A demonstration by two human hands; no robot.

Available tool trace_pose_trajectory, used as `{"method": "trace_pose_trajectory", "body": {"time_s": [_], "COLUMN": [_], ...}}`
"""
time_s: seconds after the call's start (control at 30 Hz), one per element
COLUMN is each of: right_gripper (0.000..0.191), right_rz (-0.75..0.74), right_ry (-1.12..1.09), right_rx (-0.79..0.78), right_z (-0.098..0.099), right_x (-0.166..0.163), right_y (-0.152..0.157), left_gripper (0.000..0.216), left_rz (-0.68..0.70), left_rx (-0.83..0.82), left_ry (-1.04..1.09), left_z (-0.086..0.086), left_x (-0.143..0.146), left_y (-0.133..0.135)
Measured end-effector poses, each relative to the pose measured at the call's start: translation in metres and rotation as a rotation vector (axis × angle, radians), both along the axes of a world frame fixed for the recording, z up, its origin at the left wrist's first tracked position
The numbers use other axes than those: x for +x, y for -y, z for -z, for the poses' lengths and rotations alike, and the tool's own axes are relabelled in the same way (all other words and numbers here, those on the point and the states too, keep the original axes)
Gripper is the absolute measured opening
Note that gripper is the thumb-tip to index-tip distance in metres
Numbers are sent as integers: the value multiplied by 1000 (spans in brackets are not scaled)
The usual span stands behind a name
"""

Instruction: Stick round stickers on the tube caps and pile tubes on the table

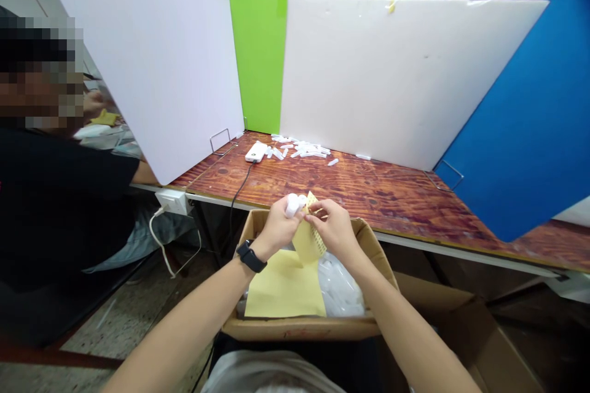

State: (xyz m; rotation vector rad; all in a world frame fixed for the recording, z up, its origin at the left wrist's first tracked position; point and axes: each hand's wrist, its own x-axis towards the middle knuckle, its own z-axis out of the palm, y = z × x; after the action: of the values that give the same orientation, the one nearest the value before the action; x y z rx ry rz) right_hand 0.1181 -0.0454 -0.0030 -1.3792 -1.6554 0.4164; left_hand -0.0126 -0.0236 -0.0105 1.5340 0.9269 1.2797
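Note:
My left hand [282, 224], with a black watch on the wrist, is closed around white plastic pieces [293, 205] with round ends; their exact kind is unclear. Beside it, the fingers of my right hand [332, 225] pinch the edge of a yellow label sheet [308, 244] with rows of small dark-printed labels. The sheet hangs between my hands over an open cardboard box [302, 330]. Whether a label is loose in my right fingertips cannot be seen. In the box, a larger yellow sheet [286, 288] lies over clear plastic bags [340, 288] of white pieces.
On the wooden table [391, 196] lie several small white pieces [308, 149] and a white device [256, 152] with a black cable. White, green and blue panels [410, 73] enclose it. A person [59, 196] sits at left. Another cardboard box [479, 331] stands at right.

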Motion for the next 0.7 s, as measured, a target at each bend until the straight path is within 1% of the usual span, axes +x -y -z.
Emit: {"method": "trace_pose_trajectory", "body": {"time_s": [0.03,0.13,0.3,0.4,0.47,0.53,0.6,0.7], "right_gripper": [1,7,10,11,11,10,9,11], "right_rz": [-2,-3,27,-23,-83,-153,-214,-296], "right_ry": [23,90,93,85,76,27,-74,-251], "right_rx": [26,76,87,75,51,-8,-68,-75], "right_z": [0,0,0,-1,-4,-10,-18,-30], "right_x": [-1,-4,-3,-2,1,5,10,18], "right_y": [1,3,2,1,2,5,9,15], "left_gripper": [14,13,11,12,12,11,9,6], "left_rz": [-1,-15,-37,-33,-35,-34,-8,63], "left_rx": [15,54,66,36,12,-1,22,138], "left_ry": [-9,-42,-48,-31,-22,-28,-67,-169], "left_z": [0,2,4,3,2,0,-2,-6], "left_x": [0,0,0,0,0,-1,-2,-4], "left_y": [0,0,-1,-2,-2,-1,1,7]}}
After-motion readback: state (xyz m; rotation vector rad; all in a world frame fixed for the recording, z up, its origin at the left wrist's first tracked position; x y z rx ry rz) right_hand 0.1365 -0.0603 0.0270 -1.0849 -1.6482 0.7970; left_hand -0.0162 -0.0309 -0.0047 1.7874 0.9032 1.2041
